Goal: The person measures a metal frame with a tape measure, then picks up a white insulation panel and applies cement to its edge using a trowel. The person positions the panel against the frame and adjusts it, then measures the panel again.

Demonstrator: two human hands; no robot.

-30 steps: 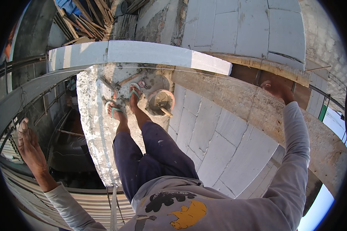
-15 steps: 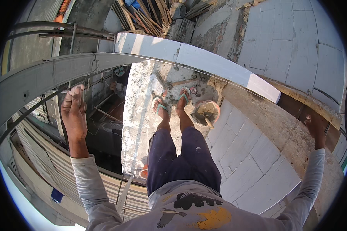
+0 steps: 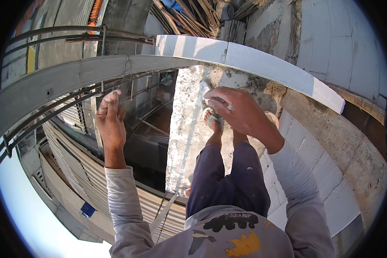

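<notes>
My left hand (image 3: 112, 118) is raised at the left, closed in a pinch on a thin wire (image 3: 127, 69). The wire is looped over a long grey metal beam (image 3: 86, 71), just above the fingertips. Loose, fine strands trail from near this hand across the dark gap below. My right hand (image 3: 247, 114) is in front of my body, above my feet, with its fingers loosely bent and apart. Nothing shows in it. Beyond it runs a row of pale lightweight blocks (image 3: 262, 60), set end to end and meeting the beam.
Rough concrete (image 3: 185, 120) is under my sandalled feet, beside a deep opening (image 3: 148, 146) at the left. Corrugated roofing (image 3: 81, 163) lies lower left. A pale block wall (image 3: 327, 159) and mortar-stained ledge (image 3: 352, 137) are at the right. Scrap timber (image 3: 189, 17) lies at the back.
My right hand has swung from the far right to the middle, now covering much of the mortar bucket. My left hand keeps its pinch by the beam. The whole view has shifted.
</notes>
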